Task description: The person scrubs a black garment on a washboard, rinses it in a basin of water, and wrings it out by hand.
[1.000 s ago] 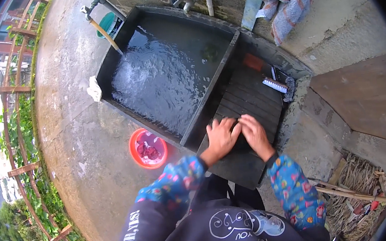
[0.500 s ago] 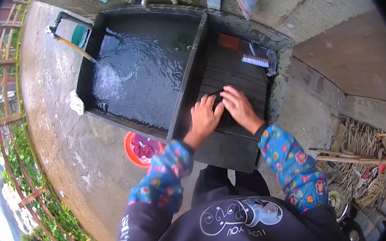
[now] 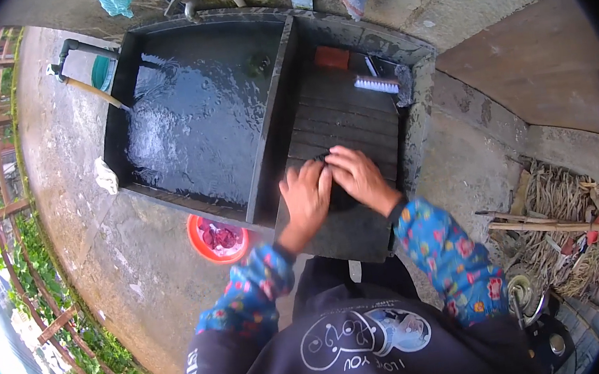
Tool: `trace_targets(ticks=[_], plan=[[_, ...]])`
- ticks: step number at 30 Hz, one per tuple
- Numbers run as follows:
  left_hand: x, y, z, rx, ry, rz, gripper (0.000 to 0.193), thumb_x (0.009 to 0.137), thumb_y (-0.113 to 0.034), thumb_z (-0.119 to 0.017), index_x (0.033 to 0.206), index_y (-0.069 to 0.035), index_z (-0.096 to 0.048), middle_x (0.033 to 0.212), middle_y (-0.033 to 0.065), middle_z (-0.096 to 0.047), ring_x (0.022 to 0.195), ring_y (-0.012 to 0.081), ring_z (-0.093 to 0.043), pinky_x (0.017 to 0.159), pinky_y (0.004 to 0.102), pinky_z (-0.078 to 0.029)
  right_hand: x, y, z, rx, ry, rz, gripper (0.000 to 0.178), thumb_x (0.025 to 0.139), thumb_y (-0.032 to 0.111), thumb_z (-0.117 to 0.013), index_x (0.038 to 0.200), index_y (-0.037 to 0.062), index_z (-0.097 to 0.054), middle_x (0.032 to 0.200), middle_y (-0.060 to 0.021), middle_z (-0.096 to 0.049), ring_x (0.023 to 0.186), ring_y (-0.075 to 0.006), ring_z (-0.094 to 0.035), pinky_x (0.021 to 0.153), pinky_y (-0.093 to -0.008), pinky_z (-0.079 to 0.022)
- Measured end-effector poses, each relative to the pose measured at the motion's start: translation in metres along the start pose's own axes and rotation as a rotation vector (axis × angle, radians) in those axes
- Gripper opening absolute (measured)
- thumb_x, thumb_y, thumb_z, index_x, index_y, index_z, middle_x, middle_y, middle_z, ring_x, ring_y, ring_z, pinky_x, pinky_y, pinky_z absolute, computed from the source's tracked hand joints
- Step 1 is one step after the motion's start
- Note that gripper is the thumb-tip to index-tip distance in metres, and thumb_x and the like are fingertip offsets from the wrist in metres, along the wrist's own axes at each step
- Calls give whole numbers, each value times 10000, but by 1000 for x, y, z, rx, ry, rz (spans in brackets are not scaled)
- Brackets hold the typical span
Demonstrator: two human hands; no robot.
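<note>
Both my hands are close together on the dark ribbed washboard in the right basin. Under the curled fingers of my left hand lies a small black bundle that looks like wet cloth; most of it is hidden. My right hand presses on the same bundle, its fingertips nearly meeting the left ones. Flowered blue sleeve covers reach to both wrists. Beyond the hands, a scrub brush with white bristles rests on the board, near a reddish-brown block.
Water runs from a hose into the dark left basin. An orange tub with dark red cloth stands on the ground below it. A white rag hangs on the basin's left corner. Right lie dried stalks and sticks.
My hands have slid a little toward me along the board, keeping hold of the black cloth. The whole view has shifted, so the basins appear further left.
</note>
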State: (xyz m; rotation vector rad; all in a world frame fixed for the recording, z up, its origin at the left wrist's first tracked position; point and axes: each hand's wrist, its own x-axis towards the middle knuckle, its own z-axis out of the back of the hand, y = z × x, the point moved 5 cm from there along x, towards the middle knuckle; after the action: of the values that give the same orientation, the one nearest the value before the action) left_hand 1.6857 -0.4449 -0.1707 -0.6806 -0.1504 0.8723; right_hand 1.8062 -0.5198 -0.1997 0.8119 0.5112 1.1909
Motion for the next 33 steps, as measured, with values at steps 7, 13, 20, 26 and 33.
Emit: trace_targets(ticks=[7,13,20,26,33], plan=[[65,27,-23,186,-177,-895,144,749,-198,-532,784,-63,-567,841,130,-524,846,312,-483,693,467,-373,64,-27,-22,-467,48,386,86,796,167,-552,736,113,-582,845,-67,-622,801,-286,-577,642,-445,-481],[58,5,-6,221,-90,-139,275,894,-342,-516,983,-156,-698,1081,27,-608,1117,378,-439,835,539,-324,50,-46,-15,-54,93,204,264,903,295,-533,1038,98,-644,1164,-82,-619,1056,-338,-570,853,-461,-480],[-71,-2,-6,-81,-212,-107,372,842,-274,-567,1138,-53,-605,1307,269,-447,1226,491,-351,1052,584,-226,-59,50,3,-58,-84,-13,327,892,320,-550,1124,100,-618,1252,-63,-568,1178,-355,-468,955,-481,-356],[-11,7,-10,-35,-33,-153,284,815,-249,-532,1015,-63,-610,1159,172,-531,1077,386,-453,886,480,-335,0,18,0,90,-37,-70,103,819,135,-552,881,74,-607,956,-55,-628,872,-270,-562,777,-399,-425],[50,5,-10,-71,122,-242,202,787,-232,-508,826,-61,-607,886,101,-593,795,298,-511,705,409,-349,40,-20,-7,185,27,-69,92,827,78,-520,757,28,-552,771,-129,-589,728,-334,-576,637,-408,-484]])
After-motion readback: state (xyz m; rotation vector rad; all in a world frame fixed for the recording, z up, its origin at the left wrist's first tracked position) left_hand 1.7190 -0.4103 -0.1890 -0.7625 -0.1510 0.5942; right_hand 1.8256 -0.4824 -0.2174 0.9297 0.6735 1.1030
